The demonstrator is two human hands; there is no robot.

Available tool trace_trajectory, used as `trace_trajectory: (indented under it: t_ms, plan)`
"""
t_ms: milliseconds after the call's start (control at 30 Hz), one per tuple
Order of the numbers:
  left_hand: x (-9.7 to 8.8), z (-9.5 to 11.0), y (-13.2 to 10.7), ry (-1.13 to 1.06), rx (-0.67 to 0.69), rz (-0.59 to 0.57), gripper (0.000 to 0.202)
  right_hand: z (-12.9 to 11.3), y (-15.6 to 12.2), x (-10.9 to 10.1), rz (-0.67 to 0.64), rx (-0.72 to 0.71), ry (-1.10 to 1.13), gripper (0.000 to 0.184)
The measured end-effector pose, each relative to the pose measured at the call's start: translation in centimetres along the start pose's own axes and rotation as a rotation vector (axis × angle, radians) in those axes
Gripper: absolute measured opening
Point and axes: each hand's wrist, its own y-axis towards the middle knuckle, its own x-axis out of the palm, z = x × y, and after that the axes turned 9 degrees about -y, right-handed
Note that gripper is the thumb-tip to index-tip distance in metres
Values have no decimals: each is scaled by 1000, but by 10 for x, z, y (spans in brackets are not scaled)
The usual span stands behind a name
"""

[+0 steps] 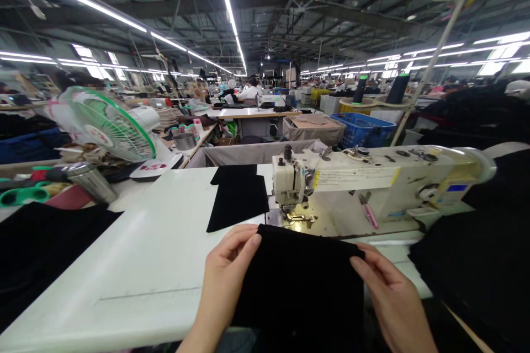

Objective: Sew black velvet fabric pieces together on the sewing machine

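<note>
A black fabric piece (pixel 306 281) hangs between my two hands in front of the sewing machine (pixel 339 176). My left hand (pixel 232 262) pinches its upper left corner between thumb and fingers. At the upper right corner, my right hand (pixel 387 278) grips the cloth the same way. The top edge is stretched fairly straight, just short of the lit needle area (pixel 296 218). Behind my left hand, more black fabric pieces (pixel 240 201) lie flat on the white table (pixel 144 248), left of the machine head.
Pink-handled snips (pixel 368 212) rest on the machine bed. Black cloth lies at the left (pixel 49 253) and is heaped at the right (pixel 476 265). A steel flask (pixel 91 182) and a green-and-white fan (pixel 111 124) stand left. A blue basket (pixel 364 129) is behind the machine.
</note>
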Motion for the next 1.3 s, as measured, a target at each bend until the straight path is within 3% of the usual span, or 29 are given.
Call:
trace_trajectory:
  t_ms: [167, 467, 633, 867, 1133, 1300]
  plan:
    - [0, -4, -2, -200, -149, 115, 28, 0, -1, -1, 15, 63, 80, 48]
    - [-4, 6, -7, -212, -151, 183, 32, -7, 1, 1, 65, 25, 112, 37]
    - [-5, 10, -5, -239, -174, 249, 30, -26, -5, 3, -35, 4, 77, 29]
    - [-13, 1, 10, -274, -268, 315, 25, -41, -5, 6, -82, -5, 216, 23]
    - [4, 14, 9, -314, -355, 410, 14, -31, 5, 8, -70, 11, 304, 24]
    - [8, 13, 7, -327, -290, 359, 21, -20, 9, 15, -48, 40, 329, 29]
